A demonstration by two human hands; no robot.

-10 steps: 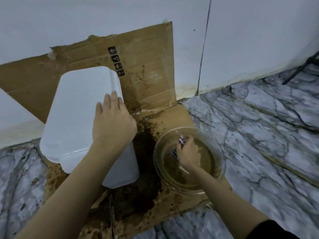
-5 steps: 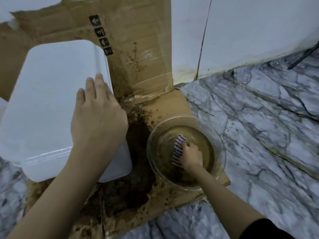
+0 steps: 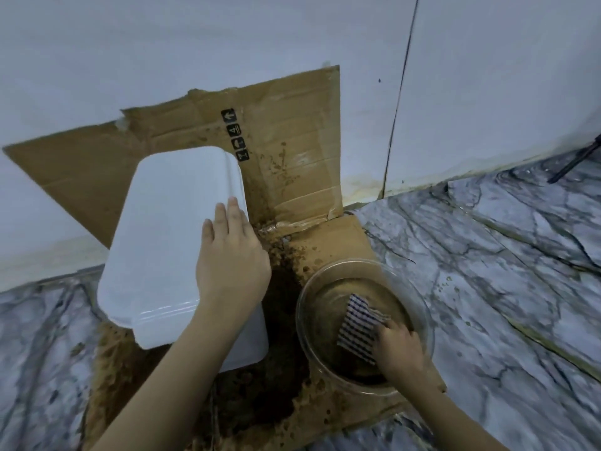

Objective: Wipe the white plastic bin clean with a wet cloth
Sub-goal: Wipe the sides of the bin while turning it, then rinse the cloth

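Observation:
The white plastic bin [image 3: 166,229] stands upside down on wet cardboard at the left, its flat base facing up. My left hand [image 3: 232,258] rests flat on the base near its right edge, fingers straight. To the right stands a clear glass bowl [image 3: 304,307] of brownish water. In it my right hand [image 3: 398,348] grips a blue-and-white checked cloth [image 3: 359,323], which spreads to the left of my fingers across the water.
Stained, soaked cardboard [image 3: 292,177] lies under the bin and bowl and leans up against the white wall [image 3: 227,43]. Marble floor [image 3: 504,271] stretches to the right and left. A dark tripod leg [image 3: 572,164] shows at the far right.
The cloth has spread out wider in the water as my right hand drew toward the bowl's near right side. My left hand stays on the bin. The camera view has shifted.

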